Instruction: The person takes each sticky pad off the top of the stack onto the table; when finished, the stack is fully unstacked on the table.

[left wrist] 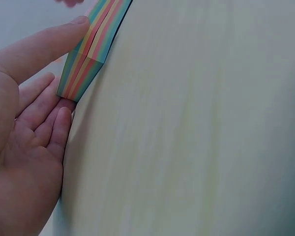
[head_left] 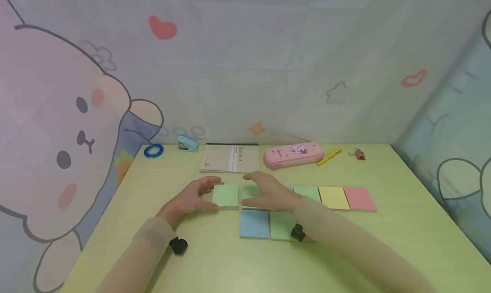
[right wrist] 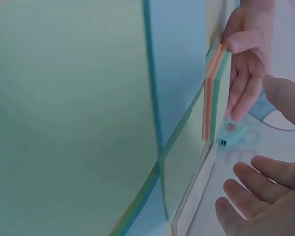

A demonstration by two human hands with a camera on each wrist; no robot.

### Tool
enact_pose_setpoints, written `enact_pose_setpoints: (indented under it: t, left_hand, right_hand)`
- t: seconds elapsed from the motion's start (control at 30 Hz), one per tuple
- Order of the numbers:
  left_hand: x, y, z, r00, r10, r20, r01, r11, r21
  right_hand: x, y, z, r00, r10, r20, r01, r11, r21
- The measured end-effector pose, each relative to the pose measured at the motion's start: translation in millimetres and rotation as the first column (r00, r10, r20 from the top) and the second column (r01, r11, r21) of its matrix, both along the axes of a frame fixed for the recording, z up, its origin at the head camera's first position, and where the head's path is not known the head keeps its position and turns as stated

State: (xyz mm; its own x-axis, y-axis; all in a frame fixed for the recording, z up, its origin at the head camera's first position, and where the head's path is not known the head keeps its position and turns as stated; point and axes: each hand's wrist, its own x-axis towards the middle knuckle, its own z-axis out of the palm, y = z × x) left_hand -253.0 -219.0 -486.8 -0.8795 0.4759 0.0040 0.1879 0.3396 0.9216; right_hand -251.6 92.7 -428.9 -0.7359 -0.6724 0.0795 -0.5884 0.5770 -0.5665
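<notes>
A green-topped sticky-note block lies left of the back row, its sides striped in several colours. My left hand holds it from the left, thumb at its near corner and fingers along its far side. The right hand, fingers and thumb spread with nothing between them, hovers over the row and partly hides a green pad and a blue pad behind the wrist. Farther right in this row are green, yellow and pink pads.
In front lie a blue pad, a green pad and a part-hidden reddish one. Along the back are blue tape, a stapler, a notepad, a pink pencil case, a yellow pen and a binder clip.
</notes>
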Motion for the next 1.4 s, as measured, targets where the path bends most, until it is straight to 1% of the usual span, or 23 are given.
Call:
enact_pose_setpoints:
  t: [0.13,0.27,0.37,0.47,0.57,0.73,0.9,1.07,1.2,1.4]
  left_hand:
    - [-0.2,-0.5,-2.8,1.000,-0.008,-0.006,0.008,1.000,0.016]
    - [-0.2,-0.9,-4.3,1.000,-0.019,-0.010,0.019,1.000,0.021]
    - [-0.7,-1.2,-4.3,1.000,-0.018,-0.015,0.018,1.000,0.019]
    - [-1.0,-0.7,-2.4,1.000,-0.015,-0.019,0.015,1.000,0.019]
    - [-0.6,-0.3,-0.3,1.000,-0.013,-0.018,0.013,1.000,0.013]
    - [-0.7,-0.1,-0.5,1.000,-0.019,-0.013,0.019,1.000,0.017]
    - [-0.7,0.3,0.2,0.999,-0.029,-0.014,0.029,1.000,0.009]
    - [-0.3,0.9,1.9,1.000,-0.023,-0.015,0.023,1.000,-0.003]
    - [0.2,0.3,1.4,1.000,-0.022,-0.009,0.022,1.000,-0.007]
    - [0.6,1.3,0.5,0.999,-0.038,-0.021,0.038,0.999,-0.003]
  right_hand:
    - [-7.8,-24.5,-7.4,0.999,0.004,0.033,-0.006,0.998,0.067]
    - [-10.9,-40.3,-12.5,0.998,0.028,0.055,-0.034,0.993,0.113]
    - [-12.4,-47.7,-15.9,0.999,0.049,0.009,-0.050,0.987,0.151]
    - [-13.1,-51.8,-16.8,0.998,0.049,-0.028,-0.043,0.983,0.178]
    - [-13.7,-53.7,-16.7,0.998,0.048,-0.031,-0.041,0.982,0.184]
    - [-14.5,-54.8,-19.7,0.998,0.051,-0.035,-0.045,0.986,0.160]
    - [-16.2,-54.3,-22.7,0.999,0.029,-0.044,-0.023,0.992,0.124]
    - [-17.6,-47.7,-20.7,0.999,0.010,-0.041,-0.008,0.998,0.056]
    - [-15.6,-33.7,-19.9,0.999,-0.041,-0.022,0.041,0.999,0.000]
    - [-5.2,5.2,-10.0,0.992,-0.112,0.052,0.117,0.987,-0.111]
